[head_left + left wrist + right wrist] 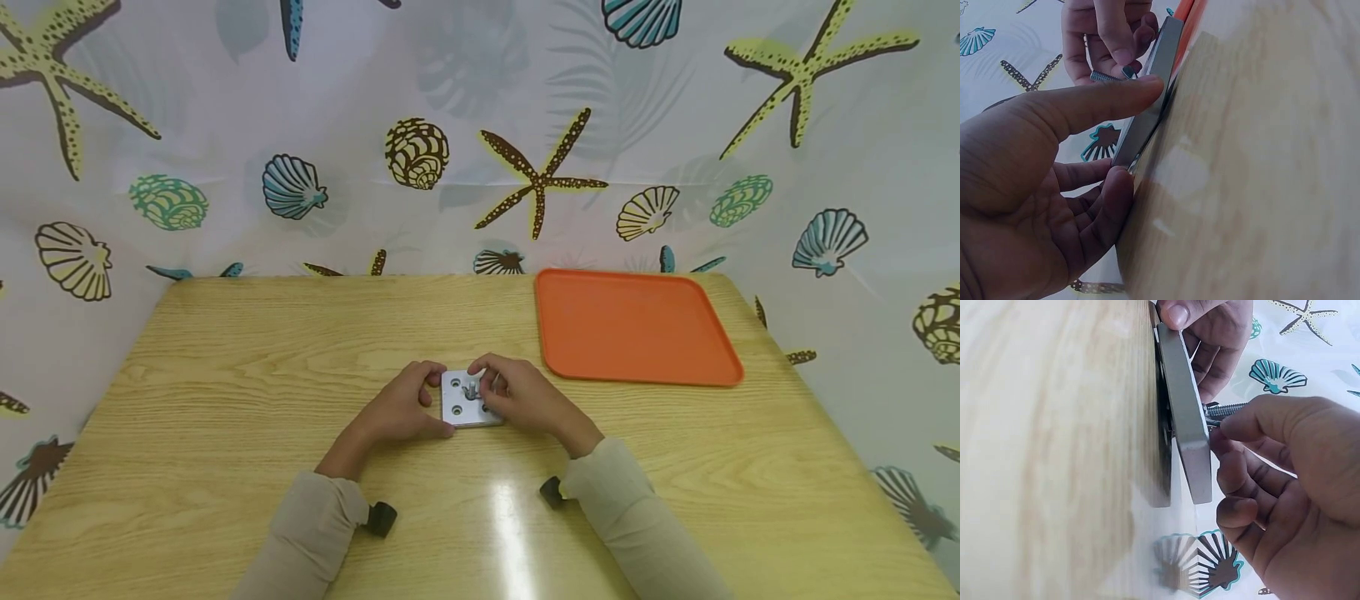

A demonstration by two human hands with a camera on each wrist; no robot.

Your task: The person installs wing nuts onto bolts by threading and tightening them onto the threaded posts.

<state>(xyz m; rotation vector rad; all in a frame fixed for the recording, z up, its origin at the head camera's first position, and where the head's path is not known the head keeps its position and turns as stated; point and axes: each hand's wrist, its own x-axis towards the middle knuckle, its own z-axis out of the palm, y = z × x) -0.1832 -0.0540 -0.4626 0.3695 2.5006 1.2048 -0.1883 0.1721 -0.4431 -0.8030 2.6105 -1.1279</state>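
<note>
A square metal plate (472, 418) with holes near its corners lies close over the wooden table in the head view. From its centre rises a threaded bolt (1229, 410) with a wing nut (1212, 421) low on it. My left hand (405, 408) grips the plate by its left side, thumb at the near edge and fingers at the far one. My right hand (528, 400) pinches the wing nut between thumb and forefinger, its other fingers curled loosely. In the right wrist view the plate stands slightly apart from the table along its near side.
An orange tray (637, 329) lies at the back right of the wooden table (262, 358). Behind and beside the table hangs a curtain (465, 75) printed with shells and starfish. A dark device sits at each sleeve cuff.
</note>
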